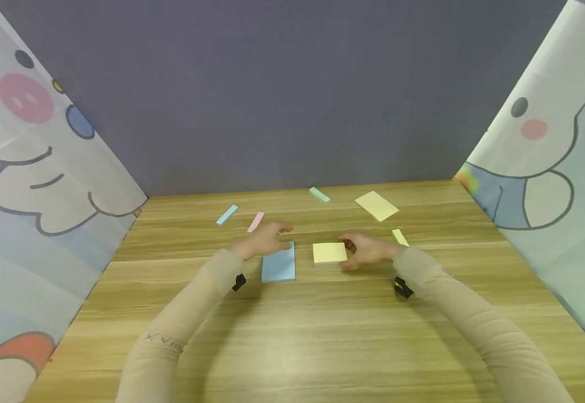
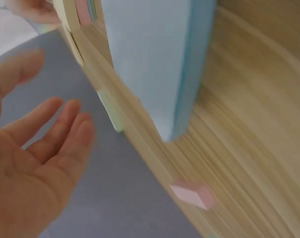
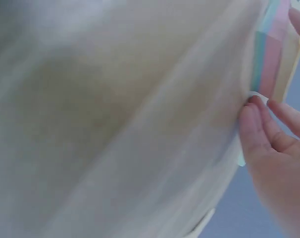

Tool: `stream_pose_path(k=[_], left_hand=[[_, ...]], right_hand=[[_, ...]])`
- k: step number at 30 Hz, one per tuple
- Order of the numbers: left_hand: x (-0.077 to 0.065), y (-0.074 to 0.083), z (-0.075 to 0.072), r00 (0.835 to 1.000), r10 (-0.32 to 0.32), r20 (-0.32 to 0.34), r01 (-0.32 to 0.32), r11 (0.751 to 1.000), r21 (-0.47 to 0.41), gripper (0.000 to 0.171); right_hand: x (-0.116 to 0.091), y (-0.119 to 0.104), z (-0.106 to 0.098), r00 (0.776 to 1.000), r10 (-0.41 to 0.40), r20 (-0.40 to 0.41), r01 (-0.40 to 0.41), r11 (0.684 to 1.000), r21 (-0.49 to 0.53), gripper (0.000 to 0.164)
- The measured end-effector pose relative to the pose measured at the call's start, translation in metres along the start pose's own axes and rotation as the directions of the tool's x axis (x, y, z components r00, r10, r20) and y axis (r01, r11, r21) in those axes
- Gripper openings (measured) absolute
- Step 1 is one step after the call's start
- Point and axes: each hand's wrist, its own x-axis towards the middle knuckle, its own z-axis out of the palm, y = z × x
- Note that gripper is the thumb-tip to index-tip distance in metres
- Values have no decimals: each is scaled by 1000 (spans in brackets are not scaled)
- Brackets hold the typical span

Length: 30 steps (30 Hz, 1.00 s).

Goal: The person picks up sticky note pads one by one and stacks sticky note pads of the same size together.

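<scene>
A small sticky-note stack (image 1: pixel 330 253), yellow on top with pink and blue-green layers in the right wrist view, lies mid-table. My right hand (image 1: pixel 368 249) grips its right end, thumb at the near corner and fingers at the far one. To its left lies a larger blue sticky-note pad (image 1: pixel 279 266). My left hand (image 1: pixel 264 239) hovers over that pad's far left part, thumb and fingers spread, holding nothing. The left wrist view shows the left palm (image 2: pixel 36 173) apart from the blue pad. A sleeve covers most of the right wrist view.
Toward the back lie narrow sticky-note strips: blue (image 1: pixel 227 215), pink (image 1: pixel 256 221) and green (image 1: pixel 319 195). A larger yellow pad (image 1: pixel 377 206) lies back right. A yellow strip (image 1: pixel 399 237) is beside the right wrist. A grey panel (image 1: pixel 292 101) bounds the table's (image 1: pixel 312 347) far edge.
</scene>
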Motion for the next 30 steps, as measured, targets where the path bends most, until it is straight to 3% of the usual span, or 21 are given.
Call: stream_pose_path(k=[3,6,10,12,19,25,30], left_hand=[[-5,-7,-5,994,5,-113,-6,1000,-10,42],[-8,-16,-9,976,-11,-218,2,999,-41,37],[-12,-28,-15,951,-75,-301,45,993,-108,36],[-13,-35,-17,938,-108,-330,81,992,-95,36],[-9,-57,-20,917,-253,-309,250,967,-48,46],[-2,-70,-13,892,-336,-303,344,939,-28,40],[3,-76,-10,874,-391,-289,394,918,-48,33]], right_hand=[[-1,-1,-4,1000,-8,17,8,1000,11,80],[-1,-2,-12,1000,-19,13,19,1000,-2,75],[2,-7,-28,999,-38,-20,37,998,-50,69],[7,-11,-38,997,-61,-42,57,994,-97,66],[26,-28,-61,993,-88,-77,75,984,-160,58],[43,-37,-58,997,-61,-56,53,989,-138,54],[52,-37,-52,995,-71,-75,53,974,-219,51]])
